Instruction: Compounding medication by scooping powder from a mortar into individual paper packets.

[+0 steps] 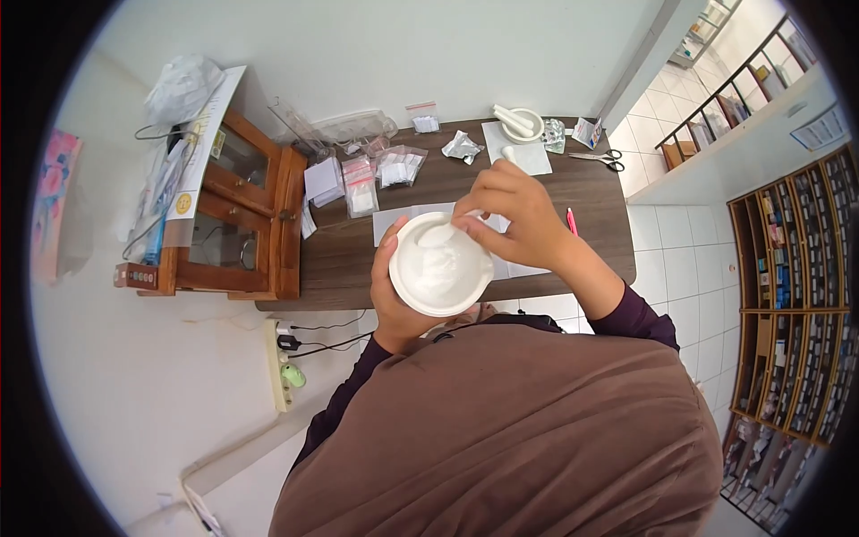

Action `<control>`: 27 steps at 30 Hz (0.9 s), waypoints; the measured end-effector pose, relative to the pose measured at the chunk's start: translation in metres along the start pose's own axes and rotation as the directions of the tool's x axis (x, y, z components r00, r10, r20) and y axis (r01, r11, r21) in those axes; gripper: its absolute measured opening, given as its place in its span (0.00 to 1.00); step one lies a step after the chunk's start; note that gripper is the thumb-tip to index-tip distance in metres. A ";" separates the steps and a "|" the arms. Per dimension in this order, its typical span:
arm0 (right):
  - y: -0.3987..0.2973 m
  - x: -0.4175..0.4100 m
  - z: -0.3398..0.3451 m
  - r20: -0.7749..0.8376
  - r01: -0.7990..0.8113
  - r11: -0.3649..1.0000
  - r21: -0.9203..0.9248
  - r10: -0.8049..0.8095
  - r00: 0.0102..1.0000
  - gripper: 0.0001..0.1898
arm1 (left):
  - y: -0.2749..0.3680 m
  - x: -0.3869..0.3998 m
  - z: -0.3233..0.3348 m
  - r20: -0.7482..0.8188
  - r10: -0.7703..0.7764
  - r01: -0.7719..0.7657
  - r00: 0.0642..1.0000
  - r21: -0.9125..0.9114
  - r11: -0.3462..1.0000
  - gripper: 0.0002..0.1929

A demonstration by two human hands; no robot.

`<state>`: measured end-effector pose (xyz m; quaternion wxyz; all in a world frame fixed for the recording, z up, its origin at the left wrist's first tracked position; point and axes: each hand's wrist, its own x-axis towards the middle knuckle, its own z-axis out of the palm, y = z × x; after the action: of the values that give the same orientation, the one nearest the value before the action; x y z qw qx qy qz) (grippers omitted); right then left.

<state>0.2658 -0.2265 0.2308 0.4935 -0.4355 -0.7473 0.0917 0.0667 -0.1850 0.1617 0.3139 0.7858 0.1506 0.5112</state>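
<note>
My left hand [394, 309] cups a white mortar [405, 285] from its left side and below, holding it tilted above the table's front edge. White powder [441, 265] coats the bottom of the bowl. Between the thumb and fingers of my right hand [517, 215] is the handle of a small white spoon [436, 235], whose broad end rests inside the bowl near the far wall. Sheets of white paper [392, 223] lie on the table, partly hidden behind the bowl and my right hand. A pink pen [572, 221] lies just beyond my right wrist.
On the dark wooden table [335, 268], a second mortar [535, 136] holds a white pestle [513, 121]. Scissors [599, 158], crumpled foil [462, 148] and several zip bags [400, 166] lie toward the back. A wooden cabinet [285, 221] stands left; drug shelves [792, 302] stand right.
</note>
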 end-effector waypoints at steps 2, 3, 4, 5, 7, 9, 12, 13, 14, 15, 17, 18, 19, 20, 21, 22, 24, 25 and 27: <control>-0.006 -0.004 0.004 0.020 -0.023 0.999 0.035 0.022 1.000 0.02 | 0.005 -0.001 -0.001 -0.006 -0.002 0.002 1.000 0.032 0.999 0.63; -0.007 -0.004 0.004 0.030 -0.034 0.998 0.051 0.033 0.999 0.02 | 0.007 -0.002 -0.001 -0.009 -0.002 0.002 1.000 0.047 0.999 0.62; -0.007 -0.005 0.005 0.032 -0.031 0.998 0.054 0.029 0.999 0.02 | 0.008 -0.003 -0.002 -0.012 -0.002 0.002 1.000 0.051 0.999 0.62; -0.006 -0.005 0.005 0.018 -0.022 0.999 0.039 0.021 1.000 0.02 | 0.009 -0.005 -0.002 -0.016 -0.001 0.002 1.000 0.059 0.998 0.62; -0.003 -0.005 0.003 -0.009 -0.005 1.000 0.007 0.005 1.000 0.02 | 0.011 -0.007 -0.003 -0.024 0.001 0.001 1.000 0.074 0.997 0.62; -0.003 -0.004 0.002 -0.020 0.007 1.000 -0.008 -0.007 1.000 0.02 | 0.013 -0.010 -0.004 -0.031 0.003 0.000 1.000 0.084 0.996 0.62; -0.005 -0.003 0.000 -0.048 -0.011 0.999 -0.035 0.010 0.999 0.03 | 0.016 -0.013 -0.005 -0.044 0.008 -0.003 0.999 0.111 0.994 0.62; -0.005 -0.004 0.001 -0.058 -0.018 0.999 -0.044 0.015 0.998 0.03 | 0.016 -0.015 -0.005 -0.049 0.009 -0.003 0.999 0.121 0.993 0.62; -0.007 -0.005 0.001 -0.055 -0.015 0.999 -0.043 0.013 0.998 0.03 | 0.017 -0.016 -0.006 -0.053 0.009 -0.002 0.999 0.122 0.992 0.62; -0.010 -0.006 0.003 -0.040 0.005 1.000 -0.025 -0.006 0.999 0.03 | 0.018 -0.017 -0.006 -0.054 0.009 -0.002 0.999 0.121 0.993 0.62; -0.015 -0.009 0.006 -0.013 0.045 0.999 0.011 -0.045 0.999 0.03 | 0.020 -0.019 -0.006 -0.056 0.011 -0.004 0.998 0.120 0.993 0.62; -0.017 -0.011 0.006 -0.001 0.065 0.997 0.030 -0.065 0.998 0.03 | 0.021 -0.020 -0.006 -0.057 0.012 -0.005 0.998 0.119 0.993 0.62; -0.018 -0.011 0.006 0.002 0.069 0.997 0.031 -0.069 0.998 0.03 | 0.022 -0.021 -0.006 -0.061 0.013 -0.005 0.998 0.122 0.992 0.62; -0.019 -0.012 0.006 0.012 0.055 0.998 0.035 -0.055 0.998 0.03 | 0.024 -0.022 -0.006 -0.063 0.014 -0.006 0.998 0.125 0.992 0.63; -0.020 -0.013 0.006 0.022 0.041 0.998 0.037 -0.042 0.999 0.03 | 0.025 -0.022 -0.005 -0.066 0.017 -0.008 0.998 0.128 0.992 0.63; -0.021 -0.014 0.005 0.031 0.027 0.999 0.039 -0.029 0.999 0.03 | 0.026 -0.023 -0.005 -0.068 0.020 -0.011 0.998 0.130 0.991 0.63; -0.021 -0.016 0.004 0.043 0.017 0.999 0.039 -0.019 0.999 0.03 | 0.029 -0.024 -0.004 -0.074 0.025 -0.015 0.997 0.133 0.991 0.63; -0.020 -0.016 0.003 0.027 0.007 1.000 0.018 -0.007 1.000 0.03 | 0.029 -0.025 -0.004 -0.078 0.025 -0.014 0.997 0.144 0.989 0.63; -0.017 -0.016 0.002 -0.006 -0.015 1.000 -0.025 0.015 1.000 0.03 | 0.030 -0.026 -0.003 -0.087 0.027 -0.012 0.996 0.166 0.986 0.63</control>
<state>0.2572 -0.2478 0.2289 0.4896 -0.4475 -0.7435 0.0849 0.0503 -0.2214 0.1637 0.2355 0.7872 0.1987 0.5343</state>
